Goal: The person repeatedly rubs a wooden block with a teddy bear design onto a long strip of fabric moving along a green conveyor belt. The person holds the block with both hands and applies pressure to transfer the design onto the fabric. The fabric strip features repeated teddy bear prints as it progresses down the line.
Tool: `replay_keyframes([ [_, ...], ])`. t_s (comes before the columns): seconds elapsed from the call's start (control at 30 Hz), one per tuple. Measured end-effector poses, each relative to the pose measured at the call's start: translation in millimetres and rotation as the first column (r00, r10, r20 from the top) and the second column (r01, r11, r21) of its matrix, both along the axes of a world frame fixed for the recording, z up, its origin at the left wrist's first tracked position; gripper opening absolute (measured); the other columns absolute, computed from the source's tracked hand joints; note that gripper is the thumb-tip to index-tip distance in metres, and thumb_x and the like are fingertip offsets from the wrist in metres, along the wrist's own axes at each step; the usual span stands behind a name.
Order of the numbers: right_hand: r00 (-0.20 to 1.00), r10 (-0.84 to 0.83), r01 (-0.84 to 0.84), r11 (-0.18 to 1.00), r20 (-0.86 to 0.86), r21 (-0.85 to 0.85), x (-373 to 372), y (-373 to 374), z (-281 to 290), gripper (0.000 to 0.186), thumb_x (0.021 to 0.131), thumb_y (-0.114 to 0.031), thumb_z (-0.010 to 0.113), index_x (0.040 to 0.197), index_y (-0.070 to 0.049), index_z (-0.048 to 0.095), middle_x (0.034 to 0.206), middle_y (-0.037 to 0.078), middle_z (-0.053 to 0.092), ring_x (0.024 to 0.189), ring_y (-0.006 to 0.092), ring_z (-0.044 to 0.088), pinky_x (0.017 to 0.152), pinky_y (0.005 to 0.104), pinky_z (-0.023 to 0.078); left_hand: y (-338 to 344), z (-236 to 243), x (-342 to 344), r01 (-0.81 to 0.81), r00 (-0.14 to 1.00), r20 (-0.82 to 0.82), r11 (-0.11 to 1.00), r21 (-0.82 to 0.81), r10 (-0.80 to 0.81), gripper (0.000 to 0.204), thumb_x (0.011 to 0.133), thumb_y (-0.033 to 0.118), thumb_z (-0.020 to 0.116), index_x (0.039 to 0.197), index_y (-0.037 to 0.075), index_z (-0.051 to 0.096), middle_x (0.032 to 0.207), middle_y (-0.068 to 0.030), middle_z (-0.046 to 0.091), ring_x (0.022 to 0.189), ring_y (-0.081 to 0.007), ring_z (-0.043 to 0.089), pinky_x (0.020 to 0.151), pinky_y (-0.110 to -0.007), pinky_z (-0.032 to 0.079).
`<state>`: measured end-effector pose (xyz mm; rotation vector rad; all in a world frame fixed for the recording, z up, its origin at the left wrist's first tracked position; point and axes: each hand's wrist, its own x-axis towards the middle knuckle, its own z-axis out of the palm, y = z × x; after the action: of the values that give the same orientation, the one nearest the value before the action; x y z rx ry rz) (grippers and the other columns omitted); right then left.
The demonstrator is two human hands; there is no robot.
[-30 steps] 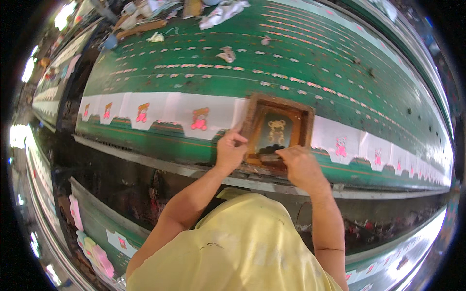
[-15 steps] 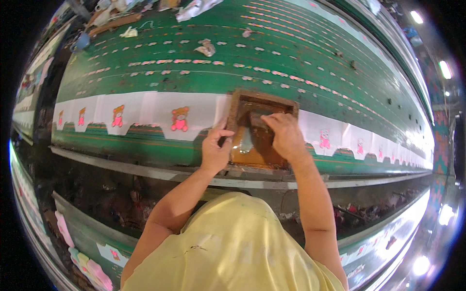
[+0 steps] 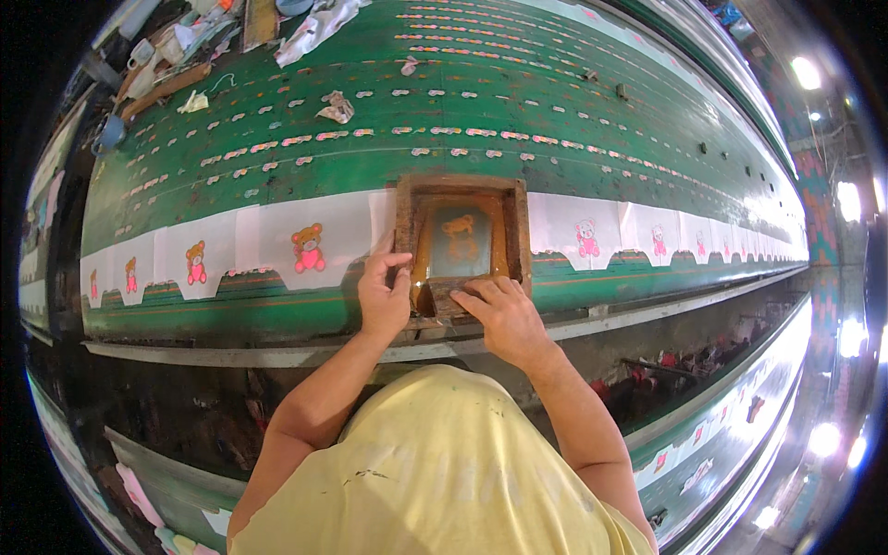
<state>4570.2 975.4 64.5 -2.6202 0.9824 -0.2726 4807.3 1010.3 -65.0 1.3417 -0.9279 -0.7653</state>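
Note:
A wooden screen-printing frame (image 3: 522, 227) lies over a strip of white pieces (image 3: 254, 229) on the green table. Inside it, brown ink borders a greyish mesh panel where a bear shape (image 3: 460, 242) shows. My left hand (image 3: 383, 294) grips the frame's left side, thumb and fingers closed on the wood near its lower corner. With my right hand (image 3: 509, 319) I hold a small wooden squeegee (image 3: 451, 294) at the near end of the frame; the fingers partly cover it. Left of the frame the printed bears (image 3: 308, 248) have brown heads; the bears (image 3: 588, 238) to the right show pink with pale heads.
The long green table (image 3: 370, 171) carries rows of small printed marks. A crumpled scrap (image 3: 336, 107) lies beyond the frame. Rags, sticks and a blue mug (image 3: 110, 133) crowd the far left. A pale rail (image 3: 231, 355) runs along the near edge, with a dark gap before another table behind me.
My right hand has drawn the squeegee from the frame's upper middle down to its near end, uncovering the bear shape in the mesh. My left hand keeps its grip; the view has shifted slightly.

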Motion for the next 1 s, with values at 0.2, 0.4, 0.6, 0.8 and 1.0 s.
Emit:
replay_keyframes([
  [0.2, 1.0, -0.021, 0.019, 0.995, 0.016, 0.103, -3, 14, 10, 0.049, 0.092, -0.011, 0.083, 0.141, -0.013, 0.079, 0.139, 0.013, 0.072, 0.126, 0.0364, 0.066, 0.11, 0.0517, 0.055, 2, -3, 1, 0.016, 0.999, 0.037, 0.999, 0.032, -0.018, 0.031, 0.098, -0.006, 0.073, 0.128, 0.002, 0.075, 0.155, -0.0206, 0.068, 0.151, -0.0333, 0.061, 0.127, -0.043, 0.044],
  [0.4, 0.965, -0.119, 0.113, 0.993, 0.232, 0.041, -29, 23, -4, 0.046, 0.093, -0.019, 0.089, 0.137, -0.01, 0.079, 0.148, 0.016, 0.07, 0.144, 0.0417, 0.06, 0.119, 0.0557, 0.051, -2, 0, 3, 0.033, 0.991, 0.132, 0.999, 0.016, -0.035, 0.032, 0.094, -0.006, 0.076, 0.124, 0.003, 0.077, 0.17, -0.027, 0.057, 0.158, -0.0394, 0.055, 0.133, -0.047, 0.039],
  [0.6, 0.756, -0.49, 0.405, 0.871, 0.434, 0.277, -69, 32, -27, 0.045, 0.097, -0.012, 0.087, 0.14, -0.007, 0.078, 0.151, 0.019, 0.07, 0.144, 0.0407, 0.062, 0.122, 0.0523, 0.05, 1, 5, 7, 0.054, 0.988, 0.142, 0.994, 0.093, -0.066, 0.037, 0.085, -0.019, 0.067, 0.116, 0.0, 0.074, 0.174, -0.0343, 0.05, 0.167, -0.0413, 0.045, 0.137, -0.047, 0.032],
  [0.8, 0.639, -0.558, 0.293, 0.813, 0.529, 0.503, -118, 33, -45, 0.045, 0.098, -0.01, 0.085, 0.142, -0.006, 0.077, 0.155, 0.018, 0.07, 0.148, 0.0371, 0.062, 0.127, 0.049, 0.046, -6, 37, -33, 0.05, 0.992, 0.118, 0.998, -0.049, -0.044, 0.033, 0.085, -0.023, 0.064, 0.107, 0.001, 0.072, 0.174, -0.0345, 0.049, 0.167, -0.0406, 0.045, 0.136, -0.048, 0.034],
  [1.0, 0.592, -0.507, 0.329, 0.861, 0.626, 0.387, -220, 7, -59, 0.047, 0.096, -0.008, 0.084, 0.142, -0.006, 0.076, 0.157, 0.018, 0.069, 0.149, 0.0372, 0.061, 0.126, 0.05, 0.045, -47, 18, -142, 0.047, 0.979, 0.203, 0.984, -0.171, -0.012, 0.037, 0.082, -0.021, 0.066, 0.108, 0.004, 0.073, 0.171, -0.0328, 0.054, 0.169, -0.0433, 0.042, 0.136, -0.048, 0.033],
])
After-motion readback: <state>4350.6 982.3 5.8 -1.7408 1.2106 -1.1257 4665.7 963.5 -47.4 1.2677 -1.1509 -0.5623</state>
